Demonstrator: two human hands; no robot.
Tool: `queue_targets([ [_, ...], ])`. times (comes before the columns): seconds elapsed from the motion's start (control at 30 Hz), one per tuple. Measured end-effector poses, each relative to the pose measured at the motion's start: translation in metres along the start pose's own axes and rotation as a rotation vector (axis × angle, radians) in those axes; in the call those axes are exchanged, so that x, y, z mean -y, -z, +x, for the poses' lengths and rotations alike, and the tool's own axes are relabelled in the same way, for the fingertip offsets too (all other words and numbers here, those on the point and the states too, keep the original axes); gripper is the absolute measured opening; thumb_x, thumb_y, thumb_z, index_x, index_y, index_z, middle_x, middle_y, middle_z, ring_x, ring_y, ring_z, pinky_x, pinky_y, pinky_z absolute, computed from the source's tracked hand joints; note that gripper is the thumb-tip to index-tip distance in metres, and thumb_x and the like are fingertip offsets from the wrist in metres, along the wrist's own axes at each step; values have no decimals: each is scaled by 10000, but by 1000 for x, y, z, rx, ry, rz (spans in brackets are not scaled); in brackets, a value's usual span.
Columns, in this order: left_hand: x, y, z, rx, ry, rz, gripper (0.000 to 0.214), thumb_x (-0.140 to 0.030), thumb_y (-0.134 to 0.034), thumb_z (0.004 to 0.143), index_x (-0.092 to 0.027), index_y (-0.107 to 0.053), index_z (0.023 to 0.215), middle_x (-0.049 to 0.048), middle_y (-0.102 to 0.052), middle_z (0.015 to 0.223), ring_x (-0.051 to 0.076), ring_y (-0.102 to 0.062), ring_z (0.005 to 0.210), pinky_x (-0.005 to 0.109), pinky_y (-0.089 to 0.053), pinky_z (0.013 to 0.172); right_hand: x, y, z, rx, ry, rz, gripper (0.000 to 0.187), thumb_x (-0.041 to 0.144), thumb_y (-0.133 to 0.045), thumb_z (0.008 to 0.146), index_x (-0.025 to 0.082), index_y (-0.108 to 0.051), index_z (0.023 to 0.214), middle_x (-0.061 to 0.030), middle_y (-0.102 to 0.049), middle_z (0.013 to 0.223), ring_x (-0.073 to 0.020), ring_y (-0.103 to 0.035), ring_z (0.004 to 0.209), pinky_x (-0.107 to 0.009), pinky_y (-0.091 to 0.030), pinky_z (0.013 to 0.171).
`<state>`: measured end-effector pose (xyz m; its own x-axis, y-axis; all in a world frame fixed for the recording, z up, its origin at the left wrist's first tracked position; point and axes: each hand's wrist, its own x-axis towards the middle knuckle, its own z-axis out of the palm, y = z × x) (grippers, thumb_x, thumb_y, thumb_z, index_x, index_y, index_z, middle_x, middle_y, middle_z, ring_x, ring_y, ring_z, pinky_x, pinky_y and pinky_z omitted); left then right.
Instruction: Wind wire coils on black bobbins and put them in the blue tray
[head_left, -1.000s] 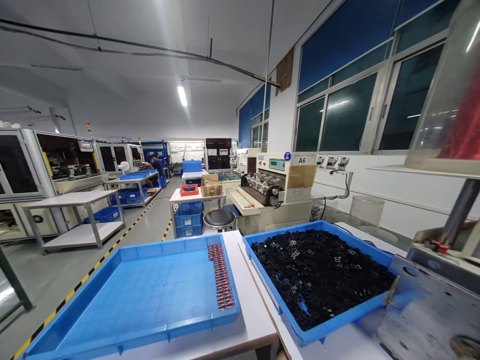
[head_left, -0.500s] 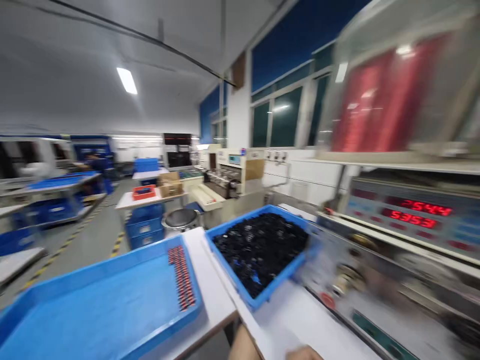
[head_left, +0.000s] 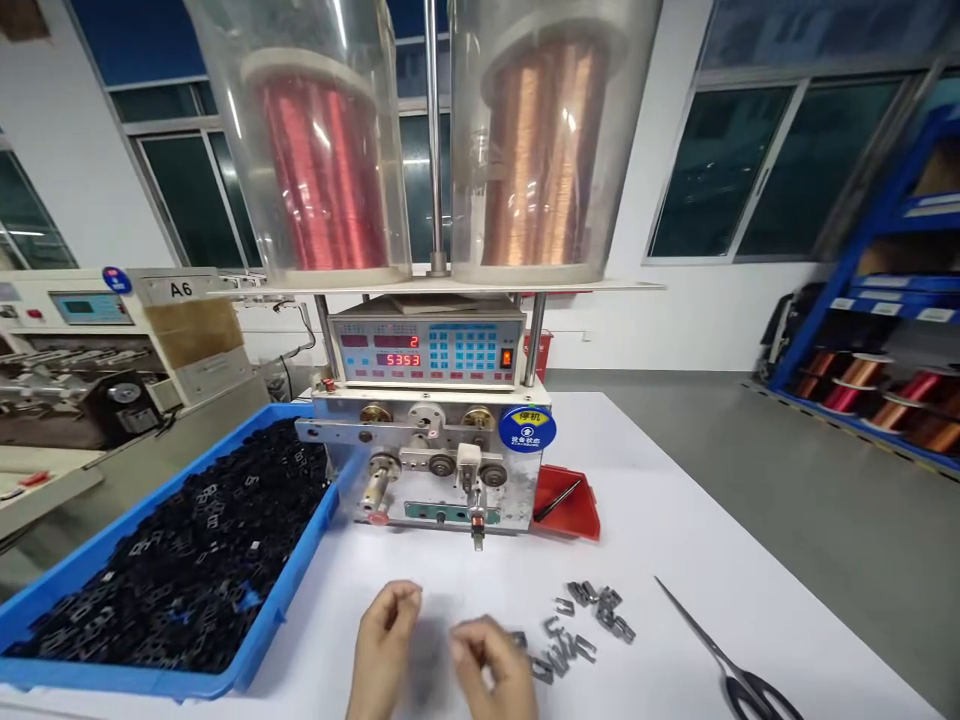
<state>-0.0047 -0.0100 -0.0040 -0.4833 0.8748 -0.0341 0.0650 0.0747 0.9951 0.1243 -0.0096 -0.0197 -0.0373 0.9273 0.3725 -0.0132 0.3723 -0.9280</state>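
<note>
Left hand (head_left: 384, 640) and right hand (head_left: 491, 665) hover pinched above the table (head_left: 675, 530), contents indiscernible, loose bobbins (head_left: 581, 625) within reach.

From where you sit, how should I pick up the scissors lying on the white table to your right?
Take the scissors by the dark handle loops at the near end, coming with the right hand from the near right. The closed blades point away, toward the winding machine, and lie flat, so the loops are the safest hold.
</note>
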Motion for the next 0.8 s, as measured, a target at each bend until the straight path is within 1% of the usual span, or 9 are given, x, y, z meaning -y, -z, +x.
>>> queue_targets([
  [0.1,-47,-31,9,202,31,-107,433,-615,-580,660,-185,-608,702,-2,-604,671,66,-359,397,218,-270,373,28,30,46,-111,110,-95,233,370,-536,849,196,-643,737,-27,-590,705,-152,-549,640,-237,-460,587],
  [0.17,-69,-47,15,268,85,-186,451,-619,-600,631,-170,-599,679,6,-614,682,51,-371,381,209,-257,362,41,37,72,-151,170,-145,220,369,-538,853,191,-661,815,-50,-585,812,-165,-565,730,-244,-476,610],
  [0.23,-80,-56,20,284,130,-249,462,-617,-640,585,-161,-582,638,-7,-594,640,39,-368,356,201,-227,346,47,36,88,-155,197,-162,234,389,-550,844,193,-673,878,-65,-566,897,-179,-568,810,-257,-489,640],
  [0.33,-84,-61,24,284,129,-310,437,-572,-684,576,-152,-565,599,-31,-562,585,20,-344,330,190,-196,341,47,30,98,-94,177,-137,245,409,-553,842,207,-686,879,-70,-546,963,-187,-567,867,-285,-497,704],
  [0.47,-83,-63,24,301,197,-410,414,-510,-743,543,-135,-571,583,-41,-549,526,8,-323,316,175,-167,342,41,30,103,-73,164,-96,254,408,-551,846,213,-680,747,-64,-557,897,-216,-545,953,-312,-473,784],
  [0.57,-79,-70,22,324,296,-609,404,-448,-796,491,-126,-585,612,-54,-533,496,-3,-314,337,153,-177,362,36,35,106,-96,167,-72,255,422,-574,829,212,-672,724,-63,-564,880,-229,-535,976,-315,-462,786],
  [0.67,-73,-82,19,289,353,-822,415,-415,-820,452,-138,-565,626,-75,-501,474,-3,-306,357,147,-206,383,35,39,107,-93,171,-59,247,417,-586,818,208,-669,714,-65,-558,907,-227,-542,977,-315,-458,800],
  [0.73,-70,-87,16,259,342,-876,423,-425,-809,451,-154,-538,630,-94,-456,462,2,-285,364,155,-223,394,38,39,105,-74,176,-69,223,393,-594,810,208,-672,712,-67,-549,934,-228,-543,989,-320,-452,821],
  [0.8,-70,-89,15,241,266,-777,410,-479,-747,504,-169,-509,627,-110,-388,455,15,-270,376,170,-242,406,43,38,103,-45,175,-86,195,361,-594,802,210,-678,710,-70,-539,963,-230,-542,999,-328,-445,841],
])
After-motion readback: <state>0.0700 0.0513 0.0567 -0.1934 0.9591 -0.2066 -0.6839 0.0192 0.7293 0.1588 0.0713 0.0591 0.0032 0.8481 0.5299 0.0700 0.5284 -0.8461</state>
